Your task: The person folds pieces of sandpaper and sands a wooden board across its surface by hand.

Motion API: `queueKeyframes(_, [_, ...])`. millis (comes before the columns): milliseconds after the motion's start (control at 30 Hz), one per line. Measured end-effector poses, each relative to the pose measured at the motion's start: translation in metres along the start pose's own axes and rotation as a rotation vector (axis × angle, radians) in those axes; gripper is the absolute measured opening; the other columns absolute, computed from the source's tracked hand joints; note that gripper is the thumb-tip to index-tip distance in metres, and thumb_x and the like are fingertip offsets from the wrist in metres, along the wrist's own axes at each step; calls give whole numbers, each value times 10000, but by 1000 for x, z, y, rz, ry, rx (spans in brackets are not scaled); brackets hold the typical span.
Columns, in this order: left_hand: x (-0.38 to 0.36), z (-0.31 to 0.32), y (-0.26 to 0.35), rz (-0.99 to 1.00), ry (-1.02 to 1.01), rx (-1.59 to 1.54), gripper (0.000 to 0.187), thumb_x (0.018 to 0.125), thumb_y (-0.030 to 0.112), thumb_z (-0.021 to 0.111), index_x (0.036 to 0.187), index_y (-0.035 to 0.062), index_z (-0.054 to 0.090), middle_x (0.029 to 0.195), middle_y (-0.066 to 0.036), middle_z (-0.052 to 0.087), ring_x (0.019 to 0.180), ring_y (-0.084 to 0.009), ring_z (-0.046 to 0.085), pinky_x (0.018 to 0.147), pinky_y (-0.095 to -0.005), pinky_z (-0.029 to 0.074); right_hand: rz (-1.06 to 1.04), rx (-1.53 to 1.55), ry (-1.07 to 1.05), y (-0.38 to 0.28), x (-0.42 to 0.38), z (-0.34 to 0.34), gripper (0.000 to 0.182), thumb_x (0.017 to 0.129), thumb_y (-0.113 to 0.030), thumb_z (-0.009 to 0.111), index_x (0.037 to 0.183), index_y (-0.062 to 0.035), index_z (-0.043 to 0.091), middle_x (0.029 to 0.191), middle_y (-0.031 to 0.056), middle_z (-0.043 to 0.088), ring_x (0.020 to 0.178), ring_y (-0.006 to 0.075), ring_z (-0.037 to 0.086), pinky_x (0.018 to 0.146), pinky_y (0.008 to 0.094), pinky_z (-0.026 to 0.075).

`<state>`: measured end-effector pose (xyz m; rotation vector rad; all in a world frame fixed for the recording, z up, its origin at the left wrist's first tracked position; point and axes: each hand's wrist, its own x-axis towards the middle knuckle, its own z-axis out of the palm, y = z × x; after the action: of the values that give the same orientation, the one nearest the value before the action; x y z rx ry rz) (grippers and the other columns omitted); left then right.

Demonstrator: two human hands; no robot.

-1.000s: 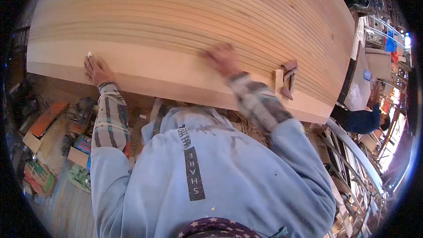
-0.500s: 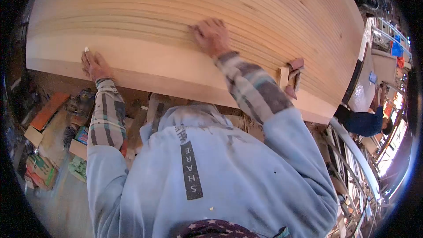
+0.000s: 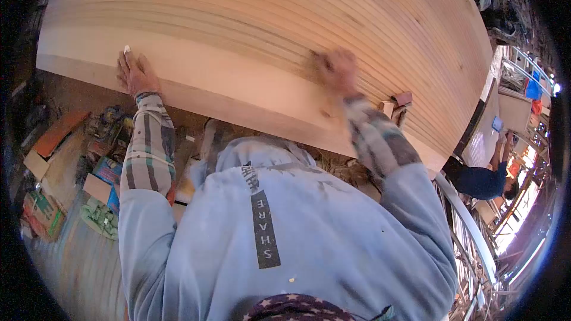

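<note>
A large pale wooden panel (image 3: 250, 6) with long parallel grooves fills the upper view. My left hand (image 3: 138, 74) rests flat near its plain front edge, fingers stretched out, with a white wrap or cap on one fingertip. Over the border between the grooves and the smooth strip, my right hand (image 3: 340, 71) is closed and smeared by motion. A brownish patch shows at its fingers, but what they hold is too blurred to name. Just right of that wrist, small wood blocks with a reddish-brown sheet, like sandpaper (image 3: 402, 99), lie on the panel.
Boxes and a green bag (image 3: 99, 217) lie on the floor at lower left, near an orange-brown board (image 3: 61, 132). Another person (image 3: 480, 173) in a dark shirt is at far right, beside stacked strips and a pale curved bar (image 3: 470, 226).
My right hand has slid right and slightly down along the panel, closer to the small blocks. The view has shifted a little; my left hand stays at the front edge.
</note>
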<state>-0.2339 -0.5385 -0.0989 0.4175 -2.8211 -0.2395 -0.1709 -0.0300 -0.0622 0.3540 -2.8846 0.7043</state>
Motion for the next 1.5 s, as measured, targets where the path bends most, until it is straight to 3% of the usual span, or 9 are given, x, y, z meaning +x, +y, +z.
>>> queueKeyframes(100, [0, -1, 2, 0, 3, 34, 552, 995, 427, 444, 1485, 183, 372, 1551, -78, 346, 1448, -278, 268, 1159, -563, 156, -179, 113, 200, -81, 94, 86, 165, 832, -265, 682, 780, -109, 665, 767, 83, 632, 808, 299, 612, 819, 422, 453])
queueKeyframes(233, [0, 3, -5, 19, -11, -1, 544, 998, 425, 434, 1481, 181, 378, 1550, -79, 349, 1446, -283, 273, 1156, -566, 162, -92, 68, 70, -118, 135, 101, 184, 870, -307, 638, 835, -131, 678, 841, 72, 654, 878, 280, 617, 874, 427, 439])
queueKeyframes(567, [0, 15, -13, -5, 53, 30, 547, 976, 399, 461, 1475, 189, 393, 1557, -63, 339, 1435, -280, 295, 1148, -578, 171, 183, -249, -259, 60, -55, -70, 108, 853, -172, 657, 859, -69, 624, 845, 107, 626, 877, 307, 607, 791, 435, 464])
queueKeyframes(800, [2, -1, 1, 33, 51, 29, 547, 970, 332, 510, 1466, 127, 406, 1506, -125, 407, 1402, -335, 343, 1136, -558, 234, -219, 121, 90, -117, 155, 128, 181, 879, -269, 617, 887, -110, 705, 840, 105, 668, 871, 317, 631, 834, 431, 468])
queueKeyframes(933, [0, -3, 1, 34, 23, 59, 561, 969, 339, 509, 1477, 134, 387, 1514, -118, 397, 1410, -325, 332, 1139, -567, 224, -132, 52, -19, -170, 199, 139, 228, 910, -314, 587, 908, -103, 673, 894, 107, 668, 918, 325, 624, 864, 436, 453])
queueKeyframes(1033, [-1, 5, -4, 0, 24, 55, 558, 974, 346, 498, 1482, 150, 379, 1529, -108, 375, 1420, -305, 321, 1144, -576, 209, -243, 198, -57, -85, 123, 94, 224, 912, -317, 598, 907, -100, 655, 902, 103, 661, 924, 310, 621, 850, 441, 445])
queueKeyframes(1100, [1, 7, -12, 1, 8, 19, 560, 974, 389, 480, 1476, 159, 392, 1543, -87, 350, 1432, -299, 294, 1161, -569, 153, -61, 26, -236, -43, 62, 28, 215, 896, -296, 621, 994, -112, 674, 929, 92, 656, 970, 307, 606, 885, 453, 433])
queueKeyframes(1267, [-1, 8, -6, -51, 13, 109, 560, 966, 392, 492, 1467, 159, 400, 1549, -74, 341, 1428, -294, 300, 1155, -577, 178, 104, -199, -254, 10, 3, -33, 98, 856, -160, 661, 847, -71, 620, 772, 90, 597, 792, 308, 586, 764, 426, 451])
queueKeyframes(1500, [2, -12, 10, -61, -25, 76, 552, 963, 382, 498, 1459, 156, 411, 1554, -56, 337, 1424, -294, 307, 1165, -575, 162, -225, 71, -129, -149, 185, 121, 187, 880, -284, 631, 861, -98, 643, 845, 121, 656, 842, 326, 620, 787, 437, 447])
